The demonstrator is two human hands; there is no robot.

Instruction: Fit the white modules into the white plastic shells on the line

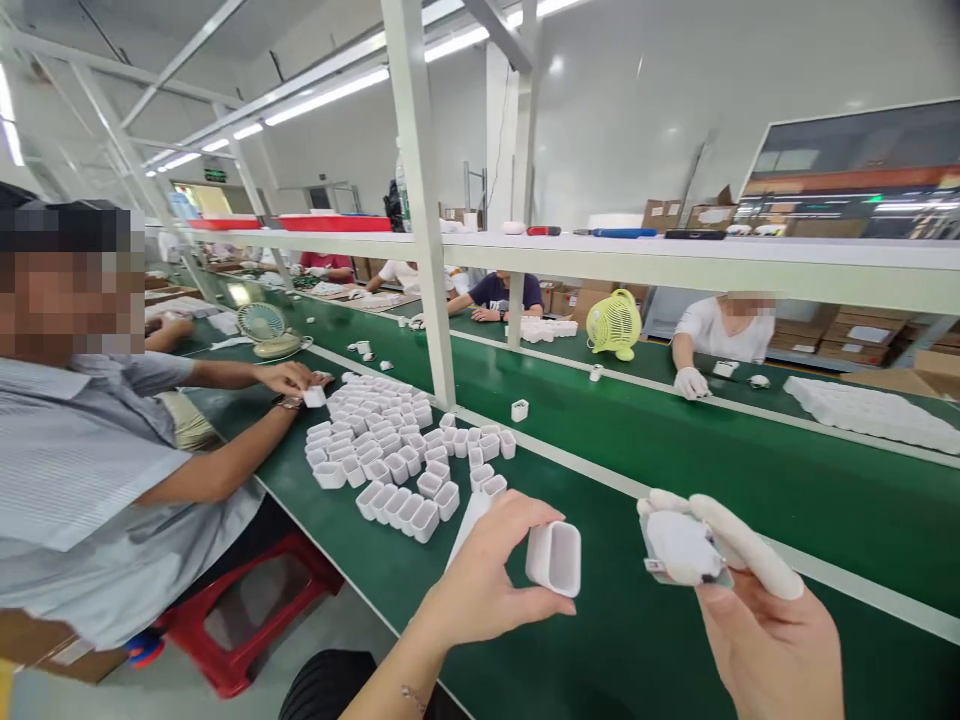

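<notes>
Nearest are the two bare-wristed hands, held up over the green desk. The left hand is closed lightly on a white cup, index finger along its upper side and thumb under its lower side. The right hand has white covers on some fingers and is clamped on a white part with a clear, thin edge, thumb below and covered fingers behind and over the top.

The part lies to the right of the cup, roughly level with it in view, with a plain gap between them; they do not touch. The cup is tipped on its side, its mouth turned toward the camera and somewhat toward the right hand. The long way of that mouth runs up and down in view. The part shows its broad face to the camera, so its depth cannot be told. The cup is nearer the left hand, the part nearer the right, each within its own grip.

Just beyond the left hand, a white strip lies on the desk, partly hidden by it. Farther off and to the left are many cups in close rows and clusters, most mouth up. Beside them, a co-worker's hand holds another.
</notes>
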